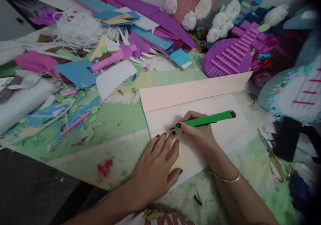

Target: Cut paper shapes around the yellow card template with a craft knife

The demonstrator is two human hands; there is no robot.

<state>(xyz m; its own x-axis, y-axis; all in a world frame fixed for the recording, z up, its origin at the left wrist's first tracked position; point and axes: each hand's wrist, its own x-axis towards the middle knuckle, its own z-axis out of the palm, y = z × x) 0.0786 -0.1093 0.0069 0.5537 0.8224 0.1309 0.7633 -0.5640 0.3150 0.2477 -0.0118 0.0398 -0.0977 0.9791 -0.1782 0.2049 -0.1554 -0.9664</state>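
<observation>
**— What have you got in your right hand?**

— My right hand (198, 134) is pinched around a green pen (208, 119), thumb and forefinger closed low on the barrel near its dark tip. The tip is down on the white sheet (225, 131). The rest of the pen slants up and off to my right, with its black end in the air.

**— And the left?**

— My left hand (155, 166) lies palm down with its fingers spread. It presses on a pale yellow piece (182, 158) that sits on the same sheet. My fingertips are just beside the pen tip, close to my right hand. I can't tell whether the two hands touch.

**— Where is the sheet itself?**

— It's straight in front of me on the green table cover (117, 118). A pink flap (190, 92) is folded along its far edge. There's a thin bangle (227, 178) on my right wrist, over the sheet's near corner.

**— What's around it?**

— To my right, scissors (276, 161) lie beside a black slab (287, 138). Beyond the flap is a purple guitar shape (228, 59) with pink strips, and white paper flowers (220, 19) sit behind that. To my left is a heap of coloured scraps (75, 118), including a blue sheet (75, 72). A red smear (105, 167) marks the cover near my left wrist.
</observation>
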